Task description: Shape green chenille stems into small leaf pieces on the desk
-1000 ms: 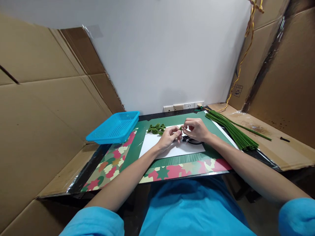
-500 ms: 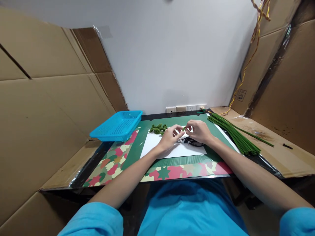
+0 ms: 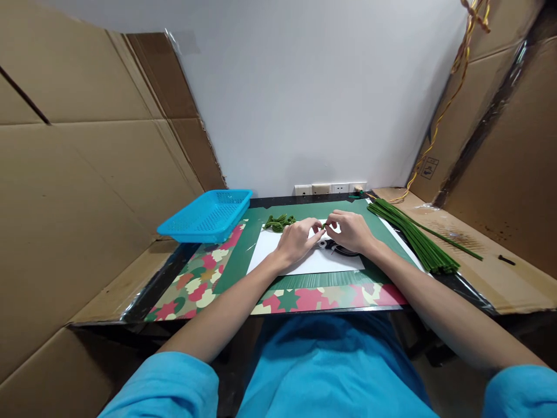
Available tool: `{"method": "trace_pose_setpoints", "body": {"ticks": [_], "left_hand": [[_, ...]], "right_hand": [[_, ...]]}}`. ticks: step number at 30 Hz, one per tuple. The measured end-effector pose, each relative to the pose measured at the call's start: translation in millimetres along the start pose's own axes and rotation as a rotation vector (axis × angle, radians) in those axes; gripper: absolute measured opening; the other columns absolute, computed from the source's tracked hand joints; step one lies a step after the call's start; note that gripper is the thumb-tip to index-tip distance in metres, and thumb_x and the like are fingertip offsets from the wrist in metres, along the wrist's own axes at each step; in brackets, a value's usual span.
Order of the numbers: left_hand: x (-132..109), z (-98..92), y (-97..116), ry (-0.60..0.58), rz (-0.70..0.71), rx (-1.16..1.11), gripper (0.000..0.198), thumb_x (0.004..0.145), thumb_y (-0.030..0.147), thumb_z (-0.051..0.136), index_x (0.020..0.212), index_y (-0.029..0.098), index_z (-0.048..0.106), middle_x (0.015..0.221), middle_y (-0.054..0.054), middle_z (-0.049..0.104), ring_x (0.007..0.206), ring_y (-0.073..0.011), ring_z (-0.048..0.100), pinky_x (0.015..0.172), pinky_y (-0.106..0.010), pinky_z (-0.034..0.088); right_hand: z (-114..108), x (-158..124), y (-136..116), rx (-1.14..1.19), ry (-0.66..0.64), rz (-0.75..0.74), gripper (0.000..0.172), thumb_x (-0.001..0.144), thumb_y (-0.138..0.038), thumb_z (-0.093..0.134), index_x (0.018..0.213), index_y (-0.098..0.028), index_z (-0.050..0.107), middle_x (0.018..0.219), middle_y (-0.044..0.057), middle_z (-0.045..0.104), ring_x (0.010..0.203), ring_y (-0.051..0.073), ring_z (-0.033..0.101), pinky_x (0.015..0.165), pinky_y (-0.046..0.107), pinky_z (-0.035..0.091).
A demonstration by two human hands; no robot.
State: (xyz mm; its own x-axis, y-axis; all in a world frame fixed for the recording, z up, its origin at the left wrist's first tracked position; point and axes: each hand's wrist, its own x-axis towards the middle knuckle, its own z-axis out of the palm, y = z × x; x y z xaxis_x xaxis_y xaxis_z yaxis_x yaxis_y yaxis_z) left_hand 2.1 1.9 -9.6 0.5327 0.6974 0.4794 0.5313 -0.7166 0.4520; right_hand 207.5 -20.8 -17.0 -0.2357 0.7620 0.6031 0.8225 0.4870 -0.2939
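Note:
Over a white sheet of paper [image 3: 267, 255], my left hand [image 3: 298, 239] and my right hand [image 3: 348, 230] meet fingertip to fingertip. Both are closed in a pinch on a short green pipe cleaner piece [image 3: 324, 226], most of it hidden by the fingers. Black-handled scissors [image 3: 342, 249] lie on the paper just under my right hand. Left of my hands, a small pile of bent green pipe cleaners [image 3: 279, 222] rests at the paper's upper left corner. A bundle of long straight green pipe cleaners [image 3: 413, 235] lies to the right of my right forearm.
A blue plastic basket [image 3: 209, 217] stands at the back left. Cardboard walls [image 3: 104, 174] rise on both sides. Power sockets [image 3: 322, 188] line the wall behind, and a twisted yellow cable [image 3: 439, 122] hangs at right. A dark screw-like piece [image 3: 507, 259] lies on the right cardboard.
The fingers of both hands have drawn closer together around the green piece, covering more of it. The view has shifted slightly; the pile, bundle and basket stay in place.

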Motion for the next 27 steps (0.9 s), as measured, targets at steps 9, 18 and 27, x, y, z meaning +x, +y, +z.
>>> {"method": "trace_pose_setpoints", "body": {"ticks": [9, 18, 27], "left_hand": [[0, 1.5, 2, 0.005, -0.037, 0.002, 0.023, 0.101, 0.039, 0.057, 0.104, 0.023, 0.074, 0.090, -0.006, 0.074, 0.078, -0.0240, 0.063, 0.068, -0.030, 0.034], [2, 2.1, 6, -0.013, -0.043, -0.203, 0.024, 0.100, 0.040, 0.057, 0.095, 0.021, 0.071, 0.080, -0.002, 0.070, 0.071, -0.0196, 0.060, 0.067, -0.029, 0.037], [10, 10.7, -3, -0.088, -0.146, -0.533, 0.025, 0.088, 0.040, 0.062, 0.079, 0.018, 0.064, 0.068, -0.001, 0.062, 0.063, -0.0143, 0.055, 0.061, -0.026, 0.041]], "right_hand": [[1, -1, 0, -0.009, 0.053, -0.034, 0.015, 0.094, -0.026, 0.060, 0.082, -0.021, 0.069, 0.082, 0.002, 0.067, 0.061, 0.015, 0.053, 0.057, 0.029, 0.027], [5, -3, 1, -0.021, 0.071, -0.061, 0.021, 0.101, -0.035, 0.057, 0.087, -0.022, 0.067, 0.083, 0.002, 0.068, 0.061, 0.015, 0.053, 0.057, 0.030, 0.025], [6, -3, 4, -0.040, 0.014, -0.159, 0.032, 0.106, -0.030, 0.046, 0.080, -0.021, 0.062, 0.077, 0.004, 0.063, 0.062, 0.016, 0.050, 0.059, 0.031, 0.027]]}}
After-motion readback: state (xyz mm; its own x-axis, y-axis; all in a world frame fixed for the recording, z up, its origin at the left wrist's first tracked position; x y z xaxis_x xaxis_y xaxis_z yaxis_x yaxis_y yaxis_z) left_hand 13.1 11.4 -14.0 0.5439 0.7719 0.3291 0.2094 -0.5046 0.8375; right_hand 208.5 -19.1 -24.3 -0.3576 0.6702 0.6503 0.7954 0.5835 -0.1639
